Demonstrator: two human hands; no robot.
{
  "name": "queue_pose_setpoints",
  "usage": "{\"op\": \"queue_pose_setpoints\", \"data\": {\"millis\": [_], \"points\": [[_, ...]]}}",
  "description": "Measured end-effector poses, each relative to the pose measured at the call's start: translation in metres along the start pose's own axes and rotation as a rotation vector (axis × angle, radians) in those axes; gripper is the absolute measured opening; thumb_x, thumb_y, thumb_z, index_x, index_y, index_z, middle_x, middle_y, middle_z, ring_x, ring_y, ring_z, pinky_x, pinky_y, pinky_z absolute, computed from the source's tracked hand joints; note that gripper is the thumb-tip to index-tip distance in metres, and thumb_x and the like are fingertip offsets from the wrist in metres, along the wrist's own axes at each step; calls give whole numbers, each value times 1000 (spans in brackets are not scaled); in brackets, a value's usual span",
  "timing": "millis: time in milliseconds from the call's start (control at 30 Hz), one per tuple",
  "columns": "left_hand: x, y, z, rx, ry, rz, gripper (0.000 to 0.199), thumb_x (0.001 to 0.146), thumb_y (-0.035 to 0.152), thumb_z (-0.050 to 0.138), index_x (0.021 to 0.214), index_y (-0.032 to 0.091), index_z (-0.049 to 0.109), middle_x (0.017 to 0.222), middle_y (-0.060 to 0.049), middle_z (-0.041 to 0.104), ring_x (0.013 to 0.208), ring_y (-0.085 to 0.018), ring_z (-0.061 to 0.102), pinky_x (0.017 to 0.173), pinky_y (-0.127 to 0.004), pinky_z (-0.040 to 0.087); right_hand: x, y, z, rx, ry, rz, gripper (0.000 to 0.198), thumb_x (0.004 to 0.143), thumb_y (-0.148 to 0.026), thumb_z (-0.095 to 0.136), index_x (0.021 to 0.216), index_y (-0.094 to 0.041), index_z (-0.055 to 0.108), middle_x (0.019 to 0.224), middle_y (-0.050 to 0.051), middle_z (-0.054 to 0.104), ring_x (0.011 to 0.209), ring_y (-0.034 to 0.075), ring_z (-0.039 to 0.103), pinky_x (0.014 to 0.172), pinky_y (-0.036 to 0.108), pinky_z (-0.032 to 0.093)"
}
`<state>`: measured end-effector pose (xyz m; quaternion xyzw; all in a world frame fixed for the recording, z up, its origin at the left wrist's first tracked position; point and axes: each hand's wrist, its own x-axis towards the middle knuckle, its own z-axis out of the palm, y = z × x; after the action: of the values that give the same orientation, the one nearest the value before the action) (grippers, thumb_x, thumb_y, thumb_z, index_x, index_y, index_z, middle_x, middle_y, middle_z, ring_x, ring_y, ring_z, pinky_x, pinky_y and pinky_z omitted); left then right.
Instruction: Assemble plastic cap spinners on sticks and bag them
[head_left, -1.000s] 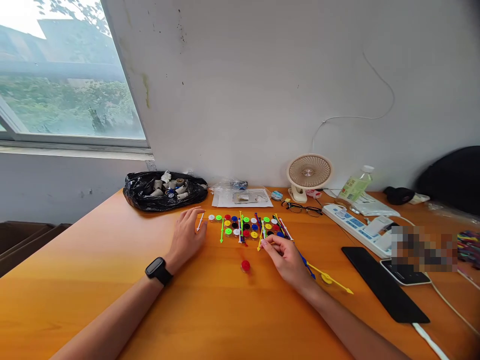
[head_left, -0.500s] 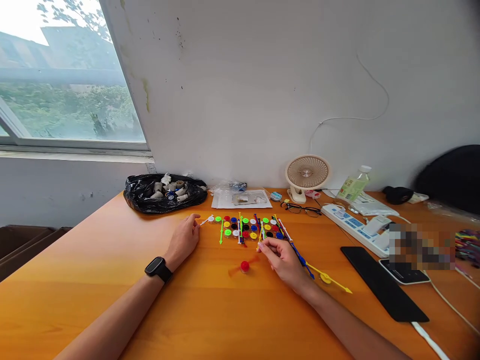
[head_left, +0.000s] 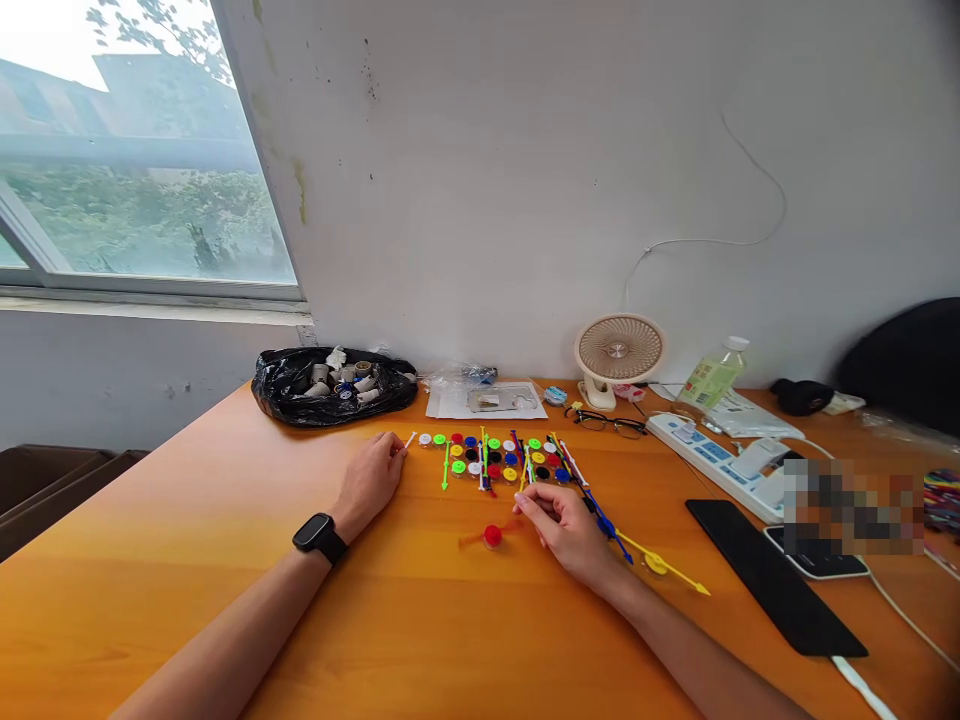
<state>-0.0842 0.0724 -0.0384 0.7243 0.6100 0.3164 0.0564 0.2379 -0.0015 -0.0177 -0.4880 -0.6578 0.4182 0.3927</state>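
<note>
My left hand (head_left: 369,482), wearing a black watch, rests on the table with its fingers curled around one end of a white plastic arrow (head_left: 411,438). To the right, my right hand (head_left: 556,515) is closed in a pinch; whatever lies between its fingertips is hidden. A yellow arrow (head_left: 523,480) ends right by those fingertips. Just left of the right hand stands a red spinner (head_left: 492,536), its arrow arms smeared by spinning. Beyond both hands lie rows of coloured round spinner bases (head_left: 475,455), with several arrows laid between them, such as a green arrow (head_left: 446,466).
A yellow arrow spinner (head_left: 655,564) and a blue arrow (head_left: 616,540) lie beside the right forearm. Farther right are a black slab (head_left: 772,575) and a power strip (head_left: 709,462). Along the wall stand a black bag (head_left: 285,395), glasses (head_left: 611,424), a fan (head_left: 619,350) and a bottle (head_left: 712,378).
The white arrow shows less of its length beyond my left fingers, which are more curled. The red spinner keeps spinning. My right hand stays almost still; the view has shifted slightly.
</note>
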Motion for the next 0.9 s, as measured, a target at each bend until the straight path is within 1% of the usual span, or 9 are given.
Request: {"op": "queue_pose_setpoints", "data": {"millis": [167,233,300,333,433,500,700,900], "points": [[2,-1,4,-149,78,24,16,103,33,47,97,22,57,91,-3,70,77,-20,64,69,-32,47,-1,-1,1,0,-1,-2,46,96,-60,60,82,-17,66,75,2,60,57,12,44,50,25,35],[3,0,6,-213,99,39,17,102,34,50,106,21,59,93,-4,71,74,-18,64,69,-31,49,-1,0,1,-4,-3,-5,46,96,-61,59,82,-18,65,74,2,59,57,12,45,50,25,35],[3,2,7,-229,98,57,23,102,35,51,116,21,61,94,-4,72,73,-18,65,69,-32,51,-2,0,0,-14,-7,-9,45,96,-60,59,80,-18,64,73,1,58,58,13,45,50,25,35],[3,4,7,-223,86,70,24,103,35,50,118,20,62,94,-5,73,73,-18,65,69,-32,52,-2,0,0,-21,-9,-10,45,97,-60,59,80,-18,64,73,1,57,58,13,45,51,25,35],[2,7,4,-200,50,94,26,103,34,48,112,20,68,96,-7,74,77,-19,67,71,-32,54,-3,-1,0,-38,-18,-10,44,97,-59,58,79,-19,63,73,1,56,59,13,44,52,25,34],[1,10,2,-196,47,92,26,102,32,48,108,19,70,98,-8,74,79,-20,67,72,-33,54,-3,-1,0,-44,-19,-11,44,98,-58,58,79,-19,62,73,0,55,60,13,45,52,25,34],[0,12,0,-195,80,83,24,99,30,51,100,19,72,93,-8,73,75,-20,66,71,-32,53,-3,-2,2,-68,-31,-23,43,99,-57,56,79,-19,62,71,-1,53,60,13,44,55,27,32],[0,13,0,-202,124,76,23,96,28,52,95,19,73,89,-7,73,73,-19,65,70,-32,52,-5,-5,2,-86,-46,-27,45,98,-59,56,78,-19,61,69,-2,50,60,14,43,55,27,32]]}}
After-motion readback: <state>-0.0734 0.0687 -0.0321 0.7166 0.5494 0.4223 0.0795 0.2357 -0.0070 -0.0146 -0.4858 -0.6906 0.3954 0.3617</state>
